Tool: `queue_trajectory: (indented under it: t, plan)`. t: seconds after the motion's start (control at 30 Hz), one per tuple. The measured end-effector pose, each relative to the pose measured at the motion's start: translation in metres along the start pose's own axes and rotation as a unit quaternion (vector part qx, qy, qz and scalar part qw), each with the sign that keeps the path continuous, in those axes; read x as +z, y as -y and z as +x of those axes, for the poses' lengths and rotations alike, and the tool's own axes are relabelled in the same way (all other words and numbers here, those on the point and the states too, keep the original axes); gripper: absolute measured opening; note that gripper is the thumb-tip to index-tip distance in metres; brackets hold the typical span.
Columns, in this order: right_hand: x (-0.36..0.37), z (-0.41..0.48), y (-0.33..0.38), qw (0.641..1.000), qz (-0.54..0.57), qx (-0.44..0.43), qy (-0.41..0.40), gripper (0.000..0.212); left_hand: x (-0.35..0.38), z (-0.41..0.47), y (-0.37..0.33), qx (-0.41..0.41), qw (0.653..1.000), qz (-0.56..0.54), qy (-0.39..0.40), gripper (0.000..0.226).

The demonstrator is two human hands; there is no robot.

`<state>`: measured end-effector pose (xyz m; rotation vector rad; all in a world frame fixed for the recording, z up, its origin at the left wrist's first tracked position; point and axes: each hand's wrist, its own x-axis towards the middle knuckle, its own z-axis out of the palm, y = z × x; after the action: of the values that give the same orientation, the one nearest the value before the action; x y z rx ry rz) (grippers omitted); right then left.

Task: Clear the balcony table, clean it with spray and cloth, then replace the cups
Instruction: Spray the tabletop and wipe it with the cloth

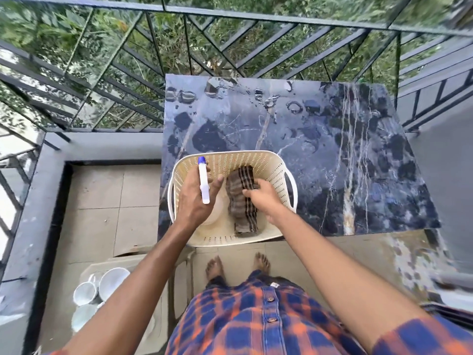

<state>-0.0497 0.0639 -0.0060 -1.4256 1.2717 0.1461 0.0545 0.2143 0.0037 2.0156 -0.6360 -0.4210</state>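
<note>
The cloth (240, 201) lies inside the cream basket (271, 160), which sits on the near-left corner of the marble table (332, 139), partly overhanging the near edge. Its long axis runs roughly from 12 to 6 o'clock, along the right half of the basket floor. The right hand (263, 198) is the nearer one: it reaches in from 5 o'clock and its fingers are closed on the cloth's upper right edge, apparently pinching it. The left hand (197, 196) is just to the 9 o'clock side of the cloth, wrapped around the spray bottle (204, 183), whose white neck and blue tip point towards 12 o'clock. The bottle's body is mostly hidden under the palm, so its fill level cannot be told. The tabletop towards 12 o'clock carries beads and pools of water, hard to separate from the stone's pattern. The white cups (102, 285) stand well apart at 8 o'clock, low on a pale surface beside the table, blurred and partly covered by the left forearm; their number is unclear.
</note>
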Motion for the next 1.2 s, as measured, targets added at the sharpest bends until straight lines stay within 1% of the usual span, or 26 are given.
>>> queue_trajectory:
  t: [0.07, 0.1, 0.13, 0.2, 0.23, 0.27, 0.3, 0.33, 0.37, 0.4, 0.43, 0.47, 0.53, 0.6, 0.63, 0.7, 0.77, 0.83, 0.87, 0.9, 0.93, 0.97, 1.0, 1.1, 1.13, 1.2]
  plan:
    - [-0.005, -0.005, 0.003, 0.998, -0.023, -0.06, -0.014, 0.06, -0.003, 0.001, -0.007, 0.012, 0.999, -0.014, -0.036, 0.043]
    - [-0.007, -0.008, 0.004, 0.996, -0.025, -0.087, -0.016, 0.062, -0.005, 0.003, -0.014, 0.019, 0.998, -0.014, -0.051, 0.044]
    - [-0.01, -0.01, 0.005, 0.993, -0.02, -0.115, -0.01, 0.059, -0.008, 0.005, -0.02, 0.027, 0.998, -0.007, -0.063, 0.043]
    - [-0.017, -0.018, 0.013, 0.988, -0.014, -0.152, 0.012, 0.046, -0.012, 0.007, -0.025, 0.042, 0.996, -0.001, -0.074, 0.041]
    - [-0.021, -0.019, 0.016, 0.988, -0.003, -0.155, 0.024, 0.042, -0.014, 0.01, -0.027, 0.043, 0.996, -0.013, -0.077, 0.041]
    - [-0.024, -0.019, 0.018, 0.988, 0.023, -0.148, 0.046, 0.043, -0.016, 0.012, -0.029, 0.039, 0.995, -0.034, -0.082, 0.039]
    - [-0.029, -0.02, 0.02, 0.986, 0.058, -0.135, 0.079, 0.05, -0.018, 0.014, -0.03, 0.03, 0.994, -0.057, -0.087, 0.036]
    - [-0.033, -0.02, 0.022, 0.982, 0.087, -0.125, 0.112, 0.063, -0.02, 0.015, -0.033, 0.026, 0.992, -0.075, -0.096, 0.032]
    - [-0.037, -0.022, 0.024, 0.979, 0.092, -0.127, 0.134, 0.076, -0.023, 0.017, -0.038, 0.027, 0.991, -0.082, -0.105, 0.026]
    - [-0.041, -0.022, 0.024, 0.978, 0.068, -0.139, 0.14, 0.083, -0.026, 0.017, -0.043, 0.031, 0.989, -0.088, -0.111, 0.021]
    - [-0.043, -0.023, 0.025, 0.978, 0.018, -0.164, 0.128, 0.084, -0.029, 0.017, -0.048, 0.034, 0.988, -0.097, -0.114, 0.018]
    - [-0.044, -0.023, 0.027, 0.973, -0.044, -0.2, 0.105, 0.079, -0.032, 0.018, -0.051, 0.035, 0.987, -0.108, -0.114, 0.018]
    - [-0.044, -0.023, 0.031, 0.941, -0.188, -0.276, 0.055, 0.059, -0.037, 0.018, -0.057, 0.038, 0.985, -0.13, -0.107, 0.024]
    - [-0.044, -0.023, 0.034, 0.885, -0.315, -0.341, 0.023, 0.04, -0.04, 0.017, -0.061, 0.041, 0.985, -0.136, -0.096, 0.03]
    - [-0.045, -0.024, 0.036, 0.855, -0.365, -0.367, 0.011, 0.035, -0.041, 0.017, -0.063, 0.039, 0.985, -0.139, -0.092, 0.033]
    - [-0.049, -0.027, 0.039, 0.8, -0.426, -0.422, -0.011, 0.028, -0.043, 0.015, -0.066, 0.035, 0.984, -0.153, -0.087, 0.036]
    - [-0.051, -0.026, 0.041, 0.756, -0.441, -0.481, -0.043, 0.024, -0.045, 0.013, -0.069, 0.031, 0.98, -0.173, -0.089, 0.036]
    - [-0.056, -0.023, 0.043, 0.728, -0.465, -0.498, -0.068, 0.028, -0.046, 0.012, -0.073, 0.019, 0.978, -0.189, -0.091, 0.032]
    - [-0.06, -0.021, 0.045, 0.727, -0.472, -0.496, -0.061, 0.03, -0.046, 0.012, -0.076, 0.012, 0.976, -0.197, -0.091, 0.03]
    - [-0.064, -0.022, 0.048, 0.737, -0.46, -0.495, -0.033, 0.03, -0.046, 0.012, -0.077, 0.005, 0.974, -0.206, -0.093, 0.029]
    - [-0.069, -0.022, 0.051, 0.758, -0.43, -0.491, 0.001, 0.027, -0.046, 0.013, -0.079, 0.001, 0.973, -0.211, -0.094, 0.029]
    - [-0.073, -0.024, 0.055, 0.786, -0.395, -0.474, 0.029, 0.024, -0.046, 0.014, -0.081, -0.002, 0.973, -0.211, -0.095, 0.032]
    - [-0.077, -0.025, 0.058, 0.812, -0.37, -0.449, 0.037, 0.022, -0.045, 0.015, -0.082, -0.005, 0.973, -0.209, -0.094, 0.035]
    - [-0.089, -0.02, 0.067, 0.844, -0.313, -0.436, -0.019, 0.024, -0.044, 0.021, -0.09, -0.014, 0.972, -0.218, -0.088, 0.04]
    - [-0.095, -0.017, 0.07, 0.861, -0.264, -0.434, -0.032, 0.025, -0.043, 0.023, -0.094, -0.016, 0.971, -0.221, -0.087, 0.044]
    - [-0.106, -0.014, 0.076, 0.909, -0.093, -0.403, -0.048, 0.027, -0.041, 0.029, -0.104, -0.018, 0.97, -0.227, -0.078, 0.05]
